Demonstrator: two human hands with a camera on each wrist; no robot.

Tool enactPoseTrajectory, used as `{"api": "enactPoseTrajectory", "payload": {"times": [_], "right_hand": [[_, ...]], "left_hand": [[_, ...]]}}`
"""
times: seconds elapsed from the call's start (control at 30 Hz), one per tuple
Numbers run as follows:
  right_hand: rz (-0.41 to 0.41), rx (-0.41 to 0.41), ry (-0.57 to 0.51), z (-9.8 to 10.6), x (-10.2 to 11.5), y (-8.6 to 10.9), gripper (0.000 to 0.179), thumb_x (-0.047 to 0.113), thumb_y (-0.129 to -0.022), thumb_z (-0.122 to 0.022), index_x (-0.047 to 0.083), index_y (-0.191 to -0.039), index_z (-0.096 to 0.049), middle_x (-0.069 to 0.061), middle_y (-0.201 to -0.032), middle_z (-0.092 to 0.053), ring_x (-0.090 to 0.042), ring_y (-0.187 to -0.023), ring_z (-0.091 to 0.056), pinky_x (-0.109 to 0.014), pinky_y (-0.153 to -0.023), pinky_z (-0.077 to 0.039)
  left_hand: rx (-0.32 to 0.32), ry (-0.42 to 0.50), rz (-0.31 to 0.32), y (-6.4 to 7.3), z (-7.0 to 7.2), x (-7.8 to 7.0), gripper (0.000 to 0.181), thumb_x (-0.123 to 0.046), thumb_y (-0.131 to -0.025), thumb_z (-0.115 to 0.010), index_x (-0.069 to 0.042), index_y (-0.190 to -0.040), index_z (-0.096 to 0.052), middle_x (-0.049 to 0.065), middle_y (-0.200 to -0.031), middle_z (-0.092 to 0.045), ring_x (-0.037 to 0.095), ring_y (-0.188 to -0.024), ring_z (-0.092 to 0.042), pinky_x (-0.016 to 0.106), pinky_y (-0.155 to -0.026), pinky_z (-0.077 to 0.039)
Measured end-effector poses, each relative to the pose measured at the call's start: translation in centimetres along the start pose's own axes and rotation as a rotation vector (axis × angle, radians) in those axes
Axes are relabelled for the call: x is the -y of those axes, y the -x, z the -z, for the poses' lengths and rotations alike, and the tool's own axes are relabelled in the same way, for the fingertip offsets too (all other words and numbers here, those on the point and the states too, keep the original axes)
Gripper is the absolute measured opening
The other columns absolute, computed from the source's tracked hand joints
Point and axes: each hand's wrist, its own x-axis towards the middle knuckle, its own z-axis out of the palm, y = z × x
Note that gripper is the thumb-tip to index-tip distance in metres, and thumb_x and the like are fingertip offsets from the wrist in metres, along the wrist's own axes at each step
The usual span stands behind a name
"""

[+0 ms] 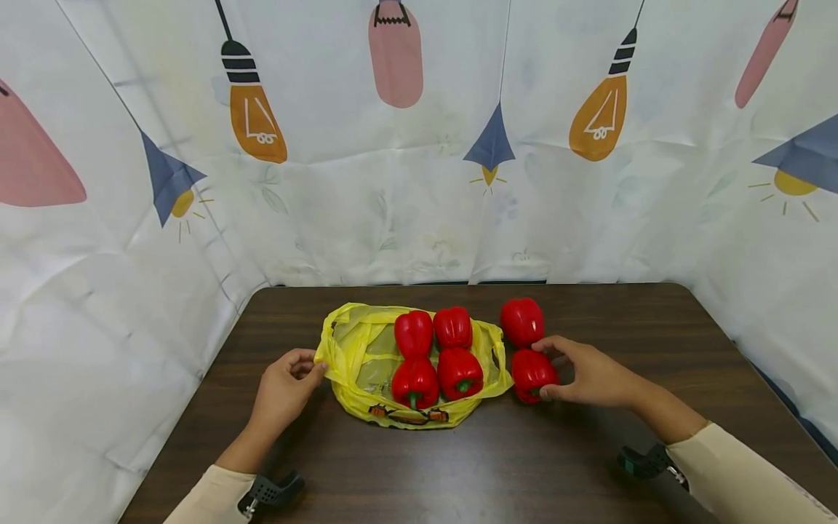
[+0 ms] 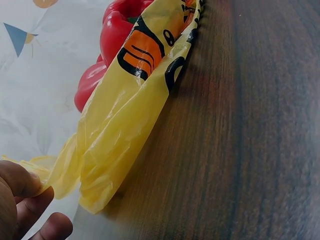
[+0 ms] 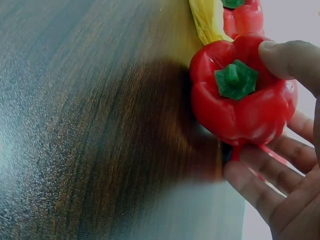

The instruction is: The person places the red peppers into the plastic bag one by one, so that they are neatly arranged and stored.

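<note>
My left hand (image 1: 286, 387) pinches the left edge of a yellow plastic bag (image 1: 347, 375) between thumb and fingers, as the left wrist view also shows. The bag lies open on the table with several red bell peppers (image 1: 415, 383) in it. On the bag's right, my right hand (image 1: 592, 375) grips another red bell pepper (image 1: 533, 375), thumb near the stem side and fingers around the far side. Its green stem (image 3: 236, 79) faces the right wrist camera. Just behind it sits one more red bell pepper (image 1: 521, 322), outside the bag.
Everything rests on a dark wood-grain table (image 1: 406, 473). A white cloth (image 1: 406, 204) printed with lamps hangs behind the table and along its sides. Each wrist wears a black strap (image 1: 271, 491) near a cream sleeve (image 1: 212, 498).
</note>
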Motion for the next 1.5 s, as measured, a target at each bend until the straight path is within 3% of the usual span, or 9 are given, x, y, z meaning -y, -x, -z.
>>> {"api": "enactPoseTrajectory", "payload": {"times": [0.27,1.0,1.3,1.5], "right_hand": [[0.016,-0.022,-0.013,-0.2,0.0,0.3,0.072,0.041,-0.079,-0.09,0.017,-0.136,-0.055,-0.004,-0.131,-0.062,-0.027,-0.115,-0.062,-0.038,-0.085,-0.058],[0.044,-0.195,-0.047,0.6,1.1,0.3,0.079,0.042,-0.075,-0.093,0.013,-0.138,-0.056,-0.008,-0.134,-0.06,-0.029,-0.11,-0.064,-0.036,-0.084,-0.058],[0.067,-0.184,-0.104,0.6,2.6,-0.3,0.078,0.039,-0.076,-0.093,0.013,-0.138,-0.054,-0.009,-0.135,-0.057,-0.027,-0.107,-0.065,-0.035,-0.083,-0.058],[0.102,-0.199,-0.137,0.3,3.8,-1.2,0.076,0.036,-0.077,-0.093,0.012,-0.138,-0.055,-0.01,-0.134,-0.057,-0.029,-0.108,-0.063,-0.042,-0.083,-0.059]], "left_hand": [[-0.009,-0.002,-0.013,0.0,0.0,0.1,0.029,-0.026,-0.096,-0.075,-0.002,-0.112,-0.07,0.007,-0.092,-0.072,0.017,-0.078,-0.063,0.025,-0.065,-0.05],[-0.021,0.003,-0.036,-0.1,0.0,0.5,0.029,-0.026,-0.097,-0.074,-0.003,-0.112,-0.07,0.006,-0.089,-0.072,0.016,-0.074,-0.062,0.027,-0.062,-0.049],[-0.008,-0.005,-0.023,0.1,0.1,0.6,0.026,-0.025,-0.097,-0.074,-0.004,-0.112,-0.07,0.005,-0.088,-0.071,0.017,-0.071,-0.061,0.028,-0.058,-0.049],[-0.008,-0.011,-0.027,0.3,0.3,0.4,0.03,-0.029,-0.097,-0.074,-0.003,-0.113,-0.07,0.005,-0.089,-0.072,0.016,-0.073,-0.061,0.028,-0.06,-0.048]]}}
